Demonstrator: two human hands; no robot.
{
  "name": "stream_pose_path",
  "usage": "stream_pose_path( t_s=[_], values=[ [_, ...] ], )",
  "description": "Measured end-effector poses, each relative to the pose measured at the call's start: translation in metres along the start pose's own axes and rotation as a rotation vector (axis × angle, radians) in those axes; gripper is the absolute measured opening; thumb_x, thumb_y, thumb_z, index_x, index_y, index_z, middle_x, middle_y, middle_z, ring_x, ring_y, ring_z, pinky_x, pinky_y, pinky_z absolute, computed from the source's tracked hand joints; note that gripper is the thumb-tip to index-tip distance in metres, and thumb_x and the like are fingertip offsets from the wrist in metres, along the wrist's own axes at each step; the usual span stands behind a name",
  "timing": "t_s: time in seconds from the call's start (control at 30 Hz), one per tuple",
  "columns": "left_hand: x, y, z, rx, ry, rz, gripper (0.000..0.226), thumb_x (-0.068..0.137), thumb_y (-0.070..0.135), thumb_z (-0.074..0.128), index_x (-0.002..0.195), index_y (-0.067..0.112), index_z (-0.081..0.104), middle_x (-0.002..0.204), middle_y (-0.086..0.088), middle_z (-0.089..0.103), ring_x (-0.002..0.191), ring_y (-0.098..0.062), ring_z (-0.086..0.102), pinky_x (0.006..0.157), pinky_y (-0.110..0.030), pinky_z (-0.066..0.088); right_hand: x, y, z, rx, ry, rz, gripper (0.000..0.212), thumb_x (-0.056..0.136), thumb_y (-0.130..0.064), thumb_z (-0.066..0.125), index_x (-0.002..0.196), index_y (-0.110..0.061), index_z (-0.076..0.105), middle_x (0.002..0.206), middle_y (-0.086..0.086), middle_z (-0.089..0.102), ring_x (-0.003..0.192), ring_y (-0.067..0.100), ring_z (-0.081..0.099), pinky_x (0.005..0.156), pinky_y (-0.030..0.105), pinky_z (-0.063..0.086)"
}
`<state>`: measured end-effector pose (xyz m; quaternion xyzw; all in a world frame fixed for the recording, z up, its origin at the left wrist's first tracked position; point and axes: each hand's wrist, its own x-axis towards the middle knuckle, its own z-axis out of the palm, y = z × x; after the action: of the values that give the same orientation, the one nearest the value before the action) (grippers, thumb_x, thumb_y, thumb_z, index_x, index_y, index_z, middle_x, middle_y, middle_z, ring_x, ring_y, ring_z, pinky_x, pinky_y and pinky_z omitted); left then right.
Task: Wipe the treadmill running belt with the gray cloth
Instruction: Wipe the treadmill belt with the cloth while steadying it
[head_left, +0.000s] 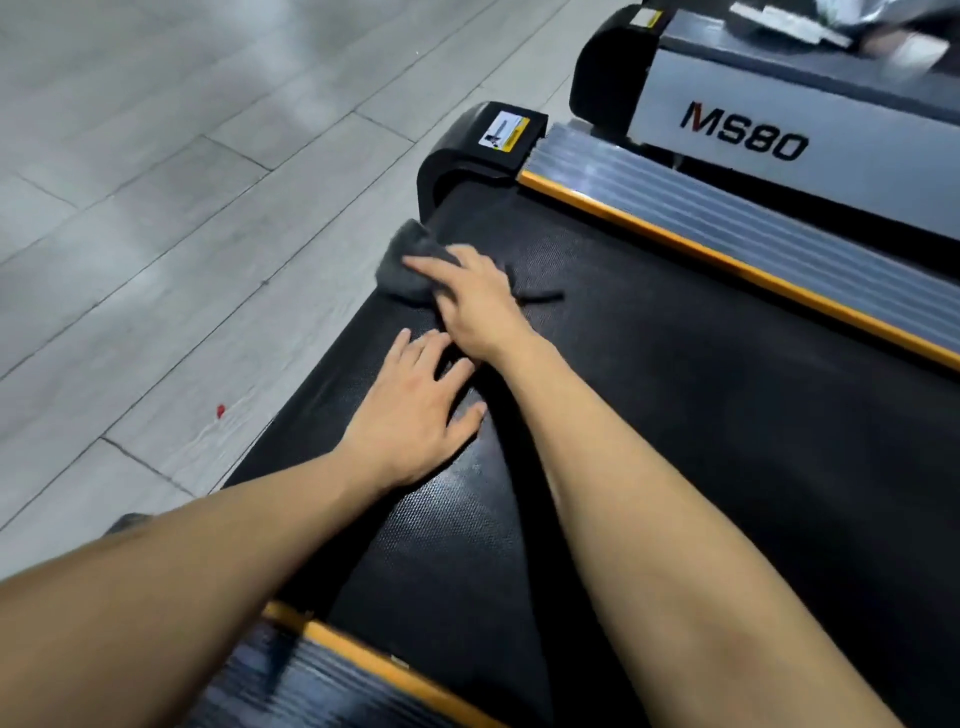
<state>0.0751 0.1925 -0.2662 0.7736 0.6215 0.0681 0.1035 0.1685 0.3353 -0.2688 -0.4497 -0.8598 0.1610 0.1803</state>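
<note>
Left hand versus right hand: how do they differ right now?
The left hand lies flat on the bare running belt; the right hand presses the gray cloth. The left hand's fingers are spread; the right hand's lie closer together. The right hand reaches farther toward the belt's end than the left hand. Both are palm down, fingers straight.

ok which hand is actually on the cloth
The right hand, farther from the camera, fingers laid over the gray cloth at the running belt's far end. The left hand lies flat on bare belt, touching no cloth.
</note>
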Motion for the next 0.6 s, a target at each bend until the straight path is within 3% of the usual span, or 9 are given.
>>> stream_pose_path(
  t_s=[0.1, 0.17, 0.3, 0.4, 0.5, 0.6],
  values=[
    [-0.04, -0.013, -0.005, 0.045, -0.065, 0.023, 0.067, 0.098, 0.057, 0.032, 0.155, 0.022, 0.038, 0.162, -0.012, 0.033, 0.151, -0.032, 0.027, 0.126, -0.05, 0.013, 0.013, -0.007, 0.001, 0.008, -0.082, -0.057, 0.047, 0.093, -0.015, 0.05, 0.135, -0.034, 0.058, 0.136, 0.007, 0.051, 0.121, 0.032, 0.049, 0.108, 0.041, 0.034],
    [-0.065, -0.027, -0.011, 0.056, -0.098, 0.036, 0.068, 0.099, 0.06, 0.03, 0.158, 0.027, 0.032, 0.166, -0.008, 0.026, 0.153, -0.03, 0.024, 0.126, -0.05, 0.016, -0.011, 0.012, -0.012, 0.045, -0.087, -0.074, 0.048, 0.093, -0.011, 0.051, 0.136, -0.032, 0.058, 0.136, 0.007, 0.051, 0.124, 0.029, 0.047, 0.111, 0.03, 0.028],
    [-0.096, -0.037, -0.014, 0.04, -0.151, 0.01, 0.07, 0.099, 0.066, 0.022, 0.16, 0.034, 0.022, 0.169, -0.003, 0.016, 0.156, -0.024, 0.015, 0.126, -0.049, 0.015, -0.099, 0.062, -0.057, 0.017, -0.003, 0.097, 0.055, 0.091, -0.005, 0.055, 0.137, -0.035, 0.056, 0.137, 0.006, 0.049, 0.128, 0.023, 0.043, 0.11, 0.022, 0.023],
    [-0.107, -0.03, -0.014, 0.045, -0.149, -0.051, 0.068, 0.098, 0.066, 0.022, 0.158, 0.036, 0.028, 0.167, -0.003, 0.025, 0.154, -0.026, 0.023, 0.126, -0.049, 0.019, -0.154, 0.092, -0.084, -0.041, 0.083, 0.264, 0.055, 0.093, -0.006, 0.055, 0.138, -0.037, 0.054, 0.139, 0.008, 0.047, 0.127, 0.026, 0.043, 0.112, 0.033, 0.028],
    [-0.112, -0.025, -0.018, 0.033, -0.162, -0.084, 0.067, 0.096, 0.063, 0.027, 0.154, 0.031, 0.039, 0.162, -0.007, 0.037, 0.149, -0.031, 0.035, 0.123, -0.051, 0.027, -0.156, 0.094, -0.074, -0.11, 0.189, 0.419, 0.052, 0.091, -0.012, 0.054, 0.137, -0.034, 0.056, 0.137, 0.011, 0.049, 0.12, 0.033, 0.049, 0.108, 0.04, 0.033],
    [-0.116, -0.025, -0.026, 0.039, -0.205, -0.084, 0.069, 0.092, 0.062, 0.029, 0.149, 0.026, 0.047, 0.157, -0.01, 0.044, 0.143, -0.035, 0.044, 0.118, -0.053, 0.035, -0.133, 0.04, -0.036, -0.082, 0.203, 0.326, 0.052, 0.08, -0.016, 0.053, 0.13, -0.027, 0.064, 0.127, 0.016, 0.058, 0.109, 0.037, 0.057, 0.099, 0.042, 0.043]
  ],
)
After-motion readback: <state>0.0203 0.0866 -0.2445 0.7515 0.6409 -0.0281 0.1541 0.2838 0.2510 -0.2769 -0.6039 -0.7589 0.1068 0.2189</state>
